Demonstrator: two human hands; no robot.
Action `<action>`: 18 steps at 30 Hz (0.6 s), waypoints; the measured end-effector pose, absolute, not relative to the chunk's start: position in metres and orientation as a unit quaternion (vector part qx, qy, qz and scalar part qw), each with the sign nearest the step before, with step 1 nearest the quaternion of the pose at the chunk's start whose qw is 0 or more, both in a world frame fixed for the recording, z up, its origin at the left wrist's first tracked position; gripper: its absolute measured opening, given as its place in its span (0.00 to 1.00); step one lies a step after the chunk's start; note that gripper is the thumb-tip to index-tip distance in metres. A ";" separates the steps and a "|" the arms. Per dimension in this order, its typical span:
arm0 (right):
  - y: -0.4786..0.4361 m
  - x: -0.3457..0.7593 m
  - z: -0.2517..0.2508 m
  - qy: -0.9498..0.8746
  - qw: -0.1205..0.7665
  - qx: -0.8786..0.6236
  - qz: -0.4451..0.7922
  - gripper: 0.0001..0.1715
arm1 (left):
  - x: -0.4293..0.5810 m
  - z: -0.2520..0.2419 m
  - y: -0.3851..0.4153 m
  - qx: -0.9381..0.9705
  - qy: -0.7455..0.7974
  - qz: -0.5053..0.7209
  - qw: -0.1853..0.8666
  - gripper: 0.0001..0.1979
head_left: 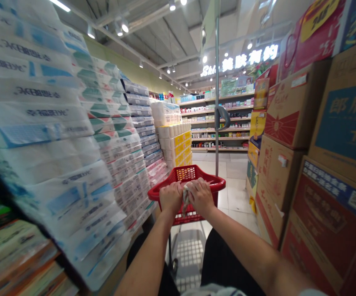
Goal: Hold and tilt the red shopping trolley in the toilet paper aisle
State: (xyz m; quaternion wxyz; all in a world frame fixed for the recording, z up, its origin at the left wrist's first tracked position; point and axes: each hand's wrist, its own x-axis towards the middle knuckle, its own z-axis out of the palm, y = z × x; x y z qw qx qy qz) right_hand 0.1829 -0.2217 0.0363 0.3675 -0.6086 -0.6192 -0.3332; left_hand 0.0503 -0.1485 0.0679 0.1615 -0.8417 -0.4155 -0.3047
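A red plastic shopping cart (218, 185) stands directly in front of me, its basket pierced with a grid of holes. My left hand (171, 198) is closed over the near edge of the cart, left of centre. Close beside it, my right hand (200, 195) also grips that edge, fingers curled over the front. A pale, twisted cord or strip of cloth (185, 200) hangs between the two hands at the right hand's thumb side; I cannot tell if it is held. My fingers hide most of the handle and part of the basket's inside.
Tall stacks of wrapped tissue packs (57, 123) line the left side. Cardboard cartons (284, 115) are piled along the right. Ahead are a thin metal pole (217, 90) with a grey curved piece, a tiled floor (231, 176) and shelves of small goods (217, 119).
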 end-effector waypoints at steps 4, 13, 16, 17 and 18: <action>-0.227 0.183 0.029 -0.629 0.369 -0.586 -0.355 0.19 | 0.051 0.067 -0.148 -0.842 -0.419 -0.301 0.154 0.21; -0.228 0.189 0.037 -0.629 0.361 -0.607 -0.324 0.17 | 0.056 0.069 -0.149 -0.850 -0.421 -0.278 0.153 0.23; -0.232 0.192 0.027 -0.633 0.363 -0.588 -0.349 0.19 | 0.057 0.067 -0.149 -0.845 -0.418 -0.297 0.153 0.23; -0.233 0.194 0.027 -0.640 0.359 -0.584 -0.348 0.20 | 0.057 0.066 -0.149 -0.843 -0.419 -0.301 0.151 0.23; -0.233 0.195 0.028 -0.646 0.354 -0.582 -0.344 0.19 | 0.057 0.066 -0.148 -0.842 -0.420 -0.304 0.148 0.23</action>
